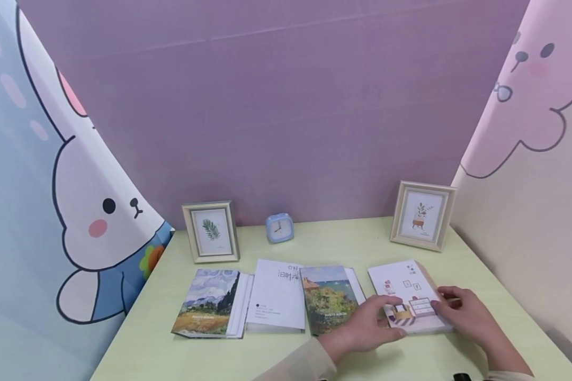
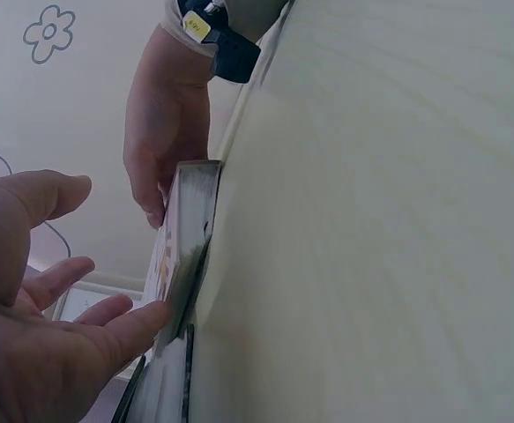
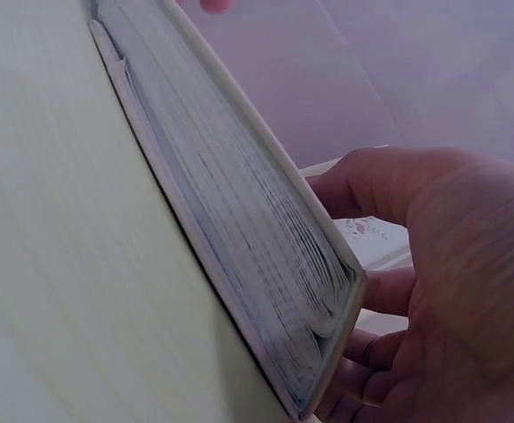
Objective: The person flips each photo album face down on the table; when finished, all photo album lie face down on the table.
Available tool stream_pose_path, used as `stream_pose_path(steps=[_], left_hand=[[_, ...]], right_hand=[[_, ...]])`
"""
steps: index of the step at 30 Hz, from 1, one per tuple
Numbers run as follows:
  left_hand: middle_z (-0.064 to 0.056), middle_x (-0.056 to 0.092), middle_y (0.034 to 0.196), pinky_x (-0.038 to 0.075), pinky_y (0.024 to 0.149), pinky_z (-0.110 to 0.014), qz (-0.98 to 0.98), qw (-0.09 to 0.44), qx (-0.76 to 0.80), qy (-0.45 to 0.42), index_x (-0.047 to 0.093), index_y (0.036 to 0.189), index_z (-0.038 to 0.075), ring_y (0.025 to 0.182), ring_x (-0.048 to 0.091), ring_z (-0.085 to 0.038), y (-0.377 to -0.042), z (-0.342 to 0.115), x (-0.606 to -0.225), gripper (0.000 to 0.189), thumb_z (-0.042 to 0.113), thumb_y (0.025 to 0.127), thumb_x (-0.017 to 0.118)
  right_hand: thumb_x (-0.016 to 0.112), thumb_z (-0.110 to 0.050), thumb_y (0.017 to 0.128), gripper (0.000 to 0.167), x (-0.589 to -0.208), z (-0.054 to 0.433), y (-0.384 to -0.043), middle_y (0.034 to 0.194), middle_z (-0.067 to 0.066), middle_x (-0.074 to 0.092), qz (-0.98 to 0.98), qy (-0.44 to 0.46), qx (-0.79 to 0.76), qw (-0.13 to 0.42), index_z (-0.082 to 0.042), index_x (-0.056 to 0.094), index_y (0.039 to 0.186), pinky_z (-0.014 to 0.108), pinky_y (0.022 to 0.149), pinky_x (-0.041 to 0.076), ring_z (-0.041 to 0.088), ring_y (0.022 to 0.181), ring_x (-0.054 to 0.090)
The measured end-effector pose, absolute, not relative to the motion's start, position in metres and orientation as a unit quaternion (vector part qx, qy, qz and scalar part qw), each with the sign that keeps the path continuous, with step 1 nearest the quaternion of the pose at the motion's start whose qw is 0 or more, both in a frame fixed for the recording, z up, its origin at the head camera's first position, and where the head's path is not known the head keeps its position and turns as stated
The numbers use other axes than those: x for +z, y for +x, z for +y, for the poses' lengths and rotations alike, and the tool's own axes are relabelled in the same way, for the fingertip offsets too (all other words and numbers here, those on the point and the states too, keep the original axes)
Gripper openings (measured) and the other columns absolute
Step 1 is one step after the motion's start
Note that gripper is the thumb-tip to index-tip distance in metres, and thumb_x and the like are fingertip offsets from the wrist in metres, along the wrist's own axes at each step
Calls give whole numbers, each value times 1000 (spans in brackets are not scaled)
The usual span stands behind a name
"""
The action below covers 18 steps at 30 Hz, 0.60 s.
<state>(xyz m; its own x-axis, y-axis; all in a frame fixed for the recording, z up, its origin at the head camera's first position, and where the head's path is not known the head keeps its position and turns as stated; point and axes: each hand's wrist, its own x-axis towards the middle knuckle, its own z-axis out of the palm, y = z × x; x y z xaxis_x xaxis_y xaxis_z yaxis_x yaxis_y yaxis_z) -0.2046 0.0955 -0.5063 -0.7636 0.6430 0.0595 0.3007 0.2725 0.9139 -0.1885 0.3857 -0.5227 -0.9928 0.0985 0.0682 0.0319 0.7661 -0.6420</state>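
Note:
A thick photo album [image 1: 400,283], its white cover drawn with furniture and wall pictures, lies on the table at the right. My right hand [image 1: 467,312] holds its spine side, thumb on the cover and the other fingers along the spine, as the right wrist view shows from the page-edge side [image 3: 230,176]. My left hand [image 1: 364,328] is at the album's lower left corner with fingers extended and thumb apart. In the left wrist view its fingertips reach the album's near corner; firm contact cannot be told. Its forearm partly covers a landscape-painting album [image 1: 329,288].
Left of these lie a white album [image 1: 276,301] with dark lettering and another painted-cover album [image 1: 205,301]. Behind stand a leaf-print picture frame [image 1: 212,233], a blue alarm clock [image 1: 279,228] and a potted-plant picture frame [image 1: 423,216]. Cloth walls border the pale green table [image 1: 333,241].

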Motion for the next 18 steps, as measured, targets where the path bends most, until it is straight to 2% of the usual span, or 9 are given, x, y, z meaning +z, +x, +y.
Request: stream_pose_path(steps=[4, 8, 10, 13, 16, 18], left_hand=[[7, 52, 144, 51, 105, -25, 771, 160, 532, 312, 59, 146, 21, 130, 56, -16, -210, 87, -504, 61, 15, 90, 83], [7, 49, 145, 49, 108, -28, 745, 164, 564, 317, 56, 148, 17, 139, 49, -26, -216, 72, -503, 60, 14, 93, 80], [5, 47, 149, 49, 109, -30, 740, 161, 571, 316, 56, 149, 19, 141, 48, -30, -220, 62, -501, 58, 17, 95, 78], [5, 47, 153, 50, 109, -32, 747, 152, 571, 305, 55, 148, 28, 138, 52, -35, -225, 46, -498, 55, 24, 98, 76], [5, 43, 158, 50, 109, -35, 749, 148, 573, 300, 53, 148, 36, 138, 52, -39, -229, 30, -496, 54, 28, 99, 74], [5, 41, 159, 49, 111, -39, 748, 145, 577, 295, 52, 149, 36, 139, 50, -40, -231, 20, -495, 55, 27, 100, 73]], right_hand=[[71, -37, 100, 66, -517, 381, -188, 135, 38, 55, -938, -42, 339, 60, 10, 52, 143, 55, 86, 56, 51, 114, 60], [72, -32, 100, 62, -512, 373, -188, 133, 40, 53, -938, -27, 331, 96, 9, 53, 142, 69, 89, 51, 57, 116, 56], [74, -27, 98, 58, -508, 366, -188, 129, 39, 55, -939, -11, 323, 119, 9, 56, 139, 71, 88, 49, 57, 113, 58], [78, -22, 94, 54, -501, 355, -189, 125, 37, 57, -936, 13, 320, 147, 9, 59, 135, 70, 88, 49, 54, 110, 60], [80, -21, 93, 55, -493, 342, -191, 126, 32, 59, -933, 29, 323, 157, 8, 60, 136, 67, 89, 50, 50, 110, 62], [80, -21, 93, 57, -489, 334, -193, 128, 30, 59, -931, 39, 330, 152, 7, 59, 138, 67, 90, 51, 49, 112, 61]])
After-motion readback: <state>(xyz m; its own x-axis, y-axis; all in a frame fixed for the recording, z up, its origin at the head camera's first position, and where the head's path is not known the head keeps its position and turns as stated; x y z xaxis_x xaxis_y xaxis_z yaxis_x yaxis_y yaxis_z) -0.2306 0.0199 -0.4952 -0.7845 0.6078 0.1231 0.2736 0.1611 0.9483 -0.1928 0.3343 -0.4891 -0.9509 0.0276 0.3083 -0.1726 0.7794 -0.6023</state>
